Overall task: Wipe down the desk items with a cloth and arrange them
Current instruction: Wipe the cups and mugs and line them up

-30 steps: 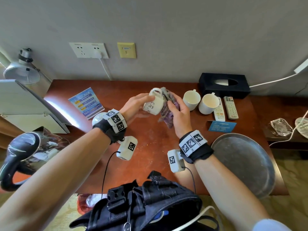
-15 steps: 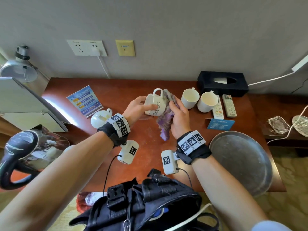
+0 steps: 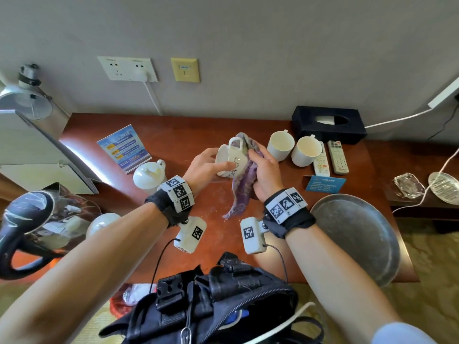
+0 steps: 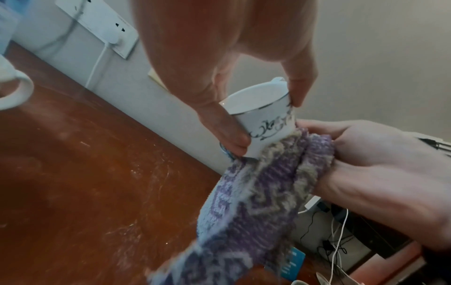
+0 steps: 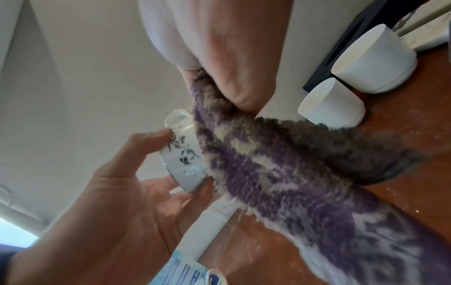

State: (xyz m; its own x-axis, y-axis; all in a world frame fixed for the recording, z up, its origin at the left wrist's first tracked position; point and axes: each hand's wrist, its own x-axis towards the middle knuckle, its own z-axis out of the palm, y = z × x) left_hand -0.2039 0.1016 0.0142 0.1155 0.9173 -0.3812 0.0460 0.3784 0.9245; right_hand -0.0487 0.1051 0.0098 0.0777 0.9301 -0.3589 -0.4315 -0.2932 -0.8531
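Above the middle of the brown desk (image 3: pixel 173 135) my left hand (image 3: pixel 206 167) grips a white patterned cup (image 3: pixel 229 160) tipped on its side, mouth to the left, handle up. In the left wrist view thumb and fingers pinch the cup (image 4: pixel 266 119) near its rim. My right hand (image 3: pixel 263 170) holds a purple and grey cloth (image 3: pixel 244 180) pressed against the cup's base and right side; its tail hangs down toward the desk. The right wrist view shows the cloth (image 5: pixel 256 154) wrapped over the cup (image 5: pixel 183 154), hiding most of it.
Two plain white cups (image 3: pixel 280 145) (image 3: pixel 306 151), two remotes (image 3: pixel 336 157), a black tissue box (image 3: pixel 327 124) and a blue card (image 3: pixel 325 184) lie at the right back. A round metal tray (image 3: pixel 357 234) sits front right. A white lidded pot (image 3: pixel 149 177), leaflet (image 3: pixel 124 147) and kettle (image 3: pixel 29 224) stand left.
The cup has turned in my left hand, its mouth now facing left. The cloth has slid round the cup's base and its tail hangs lower.
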